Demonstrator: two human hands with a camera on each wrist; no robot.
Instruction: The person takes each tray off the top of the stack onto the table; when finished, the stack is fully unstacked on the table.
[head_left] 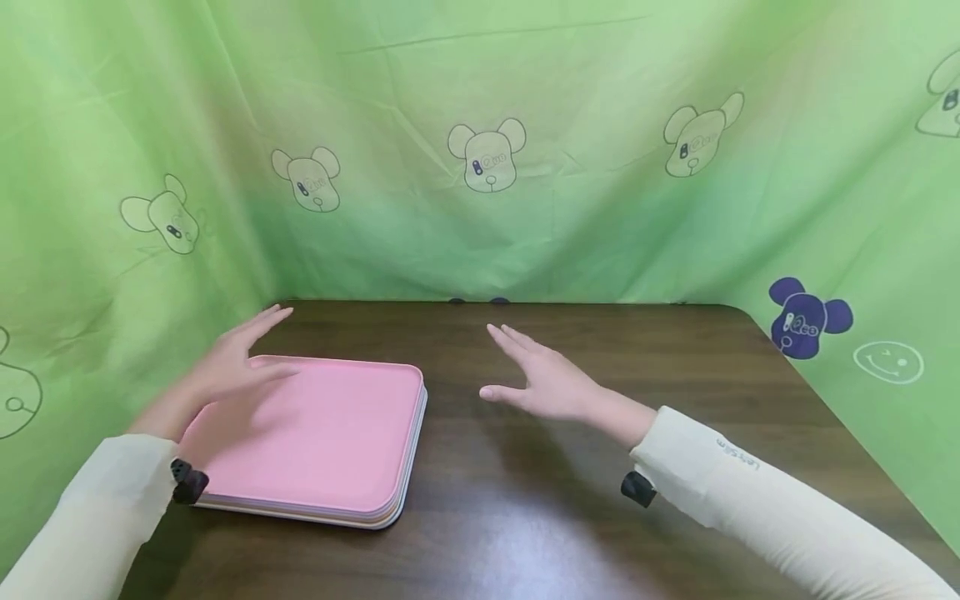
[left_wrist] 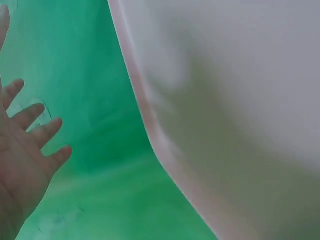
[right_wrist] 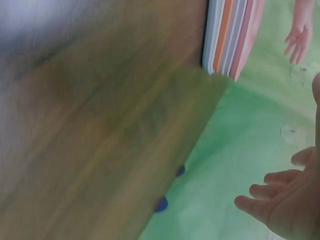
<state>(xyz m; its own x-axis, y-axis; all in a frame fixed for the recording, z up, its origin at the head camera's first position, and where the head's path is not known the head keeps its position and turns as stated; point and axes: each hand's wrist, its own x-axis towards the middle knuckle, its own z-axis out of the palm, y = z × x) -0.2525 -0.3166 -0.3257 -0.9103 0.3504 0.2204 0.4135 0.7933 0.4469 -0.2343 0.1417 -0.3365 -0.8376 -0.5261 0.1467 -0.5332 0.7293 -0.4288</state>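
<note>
Green curtain (head_left: pixel 570 217) printed with bear heads enclosed the space on three sides; one purple bear (head_left: pixel 806 321) and a smiley sat on the right panel.

Dark wood-grain desk (head_left: pixel 570 500) filled the lower field of the head view.

Stack of trays (head_left: pixel 330 433) lay flat on the left part of the desk, pink one on top. Right wrist view showed the stack edge-on (right_wrist: pixel 232 37) with several coloured layers: pale, orange, grey, pink.

My left hand (head_left: pixel 225 371) was over the far left corner of the stack, fingers straight and spread, holding nothing. Could not tell whether it touched the top tray. Left wrist view confirmed the spread fingers (left_wrist: pixel 35 135) beside the tray rim (left_wrist: pixel 150 125).

My right hand (head_left: pixel 543 379) was above the bare desk, to the right of the stack and apart from it, fingers extended, thumb out, holding nothing.
</note>
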